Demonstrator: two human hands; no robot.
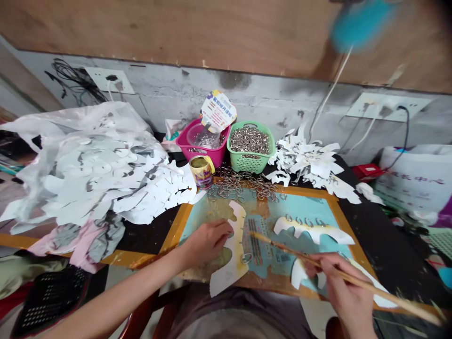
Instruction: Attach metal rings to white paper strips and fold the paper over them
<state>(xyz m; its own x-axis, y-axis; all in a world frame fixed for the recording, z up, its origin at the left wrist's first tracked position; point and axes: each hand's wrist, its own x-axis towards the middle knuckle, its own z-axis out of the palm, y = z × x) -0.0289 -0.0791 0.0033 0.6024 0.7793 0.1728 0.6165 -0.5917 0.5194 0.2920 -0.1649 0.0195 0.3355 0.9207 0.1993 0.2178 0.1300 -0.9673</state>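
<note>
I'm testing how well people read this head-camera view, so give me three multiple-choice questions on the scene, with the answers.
1. Where does the small open can stand?
A. Under the chair
B. In front of the pink basket
C. On the wall

2. What colour is the mesh basket heaped with metal rings?
A. Green
B. Pink
C. White

3. What does the right hand hold?
A. Scissors
B. Pliers
C. A long wooden-handled brush

Answers:
1. B: the can stands just before the basket's front wall.
2. A: the basket's mesh walls are green.
3. C: the hand grips the brush's thin wooden handle.
</note>
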